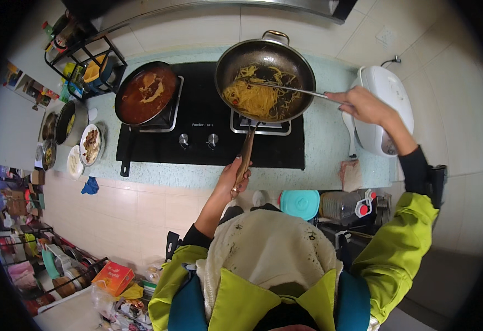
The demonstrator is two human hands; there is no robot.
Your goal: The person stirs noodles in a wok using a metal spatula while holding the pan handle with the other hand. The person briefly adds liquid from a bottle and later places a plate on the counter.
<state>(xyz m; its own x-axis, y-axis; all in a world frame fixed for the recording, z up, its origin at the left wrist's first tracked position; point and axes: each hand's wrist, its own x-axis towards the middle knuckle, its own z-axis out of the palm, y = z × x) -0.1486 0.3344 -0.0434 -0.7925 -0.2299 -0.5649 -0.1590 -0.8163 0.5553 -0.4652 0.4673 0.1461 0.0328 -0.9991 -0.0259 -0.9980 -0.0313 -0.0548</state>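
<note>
My left hand (233, 177) grips the brown handle (246, 151) of a deep wok (287, 56) over the right burner. In my right hand (363, 104) is the shaft of a long metal utensil (303, 91), slanting down into the wok. Its tip is partly hidden among yellow shredded food (252, 98), which looks like potato strips with a few red bits. The shreds lie mostly on the wok's left and lower side. On the left burner sits a black frying pan (129, 120) holding a reddish-brown sauce (142, 99) with a paler patch.
The black gas cooktop (212, 157) has two knobs in front. To the right stand a white rice cooker (388, 109) and a folded cloth (350, 175). At left are a plate of meat pieces (90, 142), a pot (78, 124) and a black wire rack (115, 53).
</note>
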